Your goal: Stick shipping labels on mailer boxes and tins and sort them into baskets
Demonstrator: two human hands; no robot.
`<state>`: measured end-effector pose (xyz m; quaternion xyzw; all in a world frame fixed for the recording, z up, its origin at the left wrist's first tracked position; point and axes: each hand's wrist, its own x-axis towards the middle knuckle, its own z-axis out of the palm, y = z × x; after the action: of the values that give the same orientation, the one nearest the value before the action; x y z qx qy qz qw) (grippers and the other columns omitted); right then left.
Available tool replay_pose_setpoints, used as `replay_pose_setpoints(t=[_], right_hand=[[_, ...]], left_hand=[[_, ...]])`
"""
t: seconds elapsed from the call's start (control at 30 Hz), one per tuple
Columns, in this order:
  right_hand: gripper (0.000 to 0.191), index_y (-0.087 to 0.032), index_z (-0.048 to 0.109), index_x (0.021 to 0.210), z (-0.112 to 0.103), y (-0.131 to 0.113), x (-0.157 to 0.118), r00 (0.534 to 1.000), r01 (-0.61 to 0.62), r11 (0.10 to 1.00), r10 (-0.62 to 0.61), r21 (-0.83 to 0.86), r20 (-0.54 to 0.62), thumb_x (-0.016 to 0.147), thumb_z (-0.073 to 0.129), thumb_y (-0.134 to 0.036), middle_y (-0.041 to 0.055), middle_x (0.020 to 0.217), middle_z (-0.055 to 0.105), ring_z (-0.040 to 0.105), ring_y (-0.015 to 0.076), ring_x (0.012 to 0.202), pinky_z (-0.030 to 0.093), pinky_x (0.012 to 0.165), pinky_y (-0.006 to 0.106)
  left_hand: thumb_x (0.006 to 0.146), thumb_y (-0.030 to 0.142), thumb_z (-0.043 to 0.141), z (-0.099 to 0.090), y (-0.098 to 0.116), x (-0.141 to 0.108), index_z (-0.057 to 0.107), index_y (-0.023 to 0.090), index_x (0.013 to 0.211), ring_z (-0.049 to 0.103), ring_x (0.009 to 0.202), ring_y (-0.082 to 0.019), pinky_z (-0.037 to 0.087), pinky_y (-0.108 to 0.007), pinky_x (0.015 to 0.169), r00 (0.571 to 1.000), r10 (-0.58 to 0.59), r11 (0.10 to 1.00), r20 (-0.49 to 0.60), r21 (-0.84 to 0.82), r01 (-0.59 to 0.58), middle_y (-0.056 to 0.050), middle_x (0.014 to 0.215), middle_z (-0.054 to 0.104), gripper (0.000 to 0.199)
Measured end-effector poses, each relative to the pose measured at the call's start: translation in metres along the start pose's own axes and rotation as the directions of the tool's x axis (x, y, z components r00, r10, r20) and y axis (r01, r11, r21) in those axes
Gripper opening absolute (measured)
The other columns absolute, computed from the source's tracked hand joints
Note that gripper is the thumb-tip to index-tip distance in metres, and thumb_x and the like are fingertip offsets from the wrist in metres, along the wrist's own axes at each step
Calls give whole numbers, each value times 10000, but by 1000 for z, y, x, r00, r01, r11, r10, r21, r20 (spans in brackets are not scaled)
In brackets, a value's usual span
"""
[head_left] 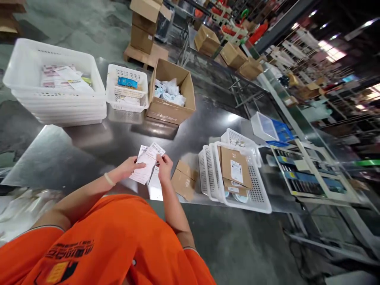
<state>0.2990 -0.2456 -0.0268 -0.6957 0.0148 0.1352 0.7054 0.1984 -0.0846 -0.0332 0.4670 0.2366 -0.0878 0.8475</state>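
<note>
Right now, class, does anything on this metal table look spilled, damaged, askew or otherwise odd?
Nothing looks clearly spilled or damaged. Slightly untidy: papers in the top white tub lie at differing angles, and a flat cardboard piece lies on the metal table beside the right hand, outside the white basket that holds similar pieces.

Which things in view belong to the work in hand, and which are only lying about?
In the work:
paper slips, held by the left hand and right hand
perhaps the white tub holding similar papers

Probably only lying about:
blue packet in the small white basket
stacked cartons on the pallet
</note>
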Motion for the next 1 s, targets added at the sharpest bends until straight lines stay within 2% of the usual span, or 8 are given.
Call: replay_pose_setpoints(t=[0.07, 0.17, 0.23, 0.4, 0.53, 0.7, 0.83, 1.0], right_hand=[[520, -230, 614, 748, -4, -1, 2, 1000, -23, 1000, 23, 9, 4, 691, 858, -685, -45, 653, 623, 553, 134, 638, 425, 568, 249], [483, -243, 582, 781, -11, 2, 7, 999, -32, 997, 33, 71, -13, 735, 841, -649, -53, 690, 630, 573, 134, 648, 455, 581, 246], [476, -266, 509, 779, -19, 3, 13, 997, 0, 991, 10, 132, -76, 799, 811, -633, -76, 666, 573, 547, 126, 626, 453, 582, 242], [498, -298, 386, 794, -56, 0, 32, 962, 136, 977, -90, 165, -258, 896, 749, -623, -96, 649, 449, 498, 139, 628, 443, 619, 262], [529, -287, 417, 781, -69, 1, 30, 981, 123, 984, -101, 133, -164, 832, 799, -650, -89, 682, 467, 483, 137, 664, 451, 672, 271], [647, -276, 392, 737, -52, 8, 14, 995, 94, 976, -88, 194, -37, 727, 881, -699, -80, 680, 507, 482, 129, 670, 471, 695, 272], [596, -273, 446, 736, -37, 11, 2, 999, 50, 988, -51, 148, 0, 747, 856, -706, -86, 658, 495, 453, 121, 643, 434, 651, 260], [492, -260, 565, 796, -21, 15, -12, 997, 73, 990, -68, 122, -46, 657, 898, -594, -79, 705, 581, 527, 131, 695, 478, 694, 271]], left_hand=[[649, 441, 1116, 1, -1, 1, 817, 123, 1058, 828, 808, -300, 668, -404, 776, 999, -37, 998, 24, -44, 38, -127, 909, 870, 598], [933, 593, 893, 2, -2, 4, 827, 110, 1042, 832, 801, -290, 688, -398, 777, 996, -85, 989, 27, -118, 88, -165, 919, 874, 499], [1012, 520, 818, 4, -2, 6, 834, 109, 1057, 844, 837, -286, 696, -383, 800, 996, -89, 982, -3, -167, 88, -175, 974, 884, 414], [958, 270, 861, 7, 0, 7, 845, 113, 1140, 870, 1024, -333, 708, -412, 933, 997, -28, 978, -69, -210, 13, -181, 1071, 892, 241], [956, 235, 847, 10, 3, 8, 847, 118, 1127, 870, 1004, -329, 712, -411, 909, 996, -24, 980, -80, -197, 8, -188, 1066, 892, 207], [895, 250, 905, 12, 4, 9, 840, 137, 1059, 853, 885, -290, 688, -354, 773, 997, 29, 987, -77, -159, -41, -144, 965, 878, 210], [774, 395, 1015, 14, 2, 8, 837, 142, 1045, 782, 741, -245, 644, -352, 686, 993, 90, 992, -79, -84, -97, -98, 897, 850, 411], [587, 506, 1095, 24, -6, 5, 812, 135, 856, 651, 638, -166, 510, -274, 596, 962, 225, 974, -153, 36, -222, -30, 758, 776, 539]])
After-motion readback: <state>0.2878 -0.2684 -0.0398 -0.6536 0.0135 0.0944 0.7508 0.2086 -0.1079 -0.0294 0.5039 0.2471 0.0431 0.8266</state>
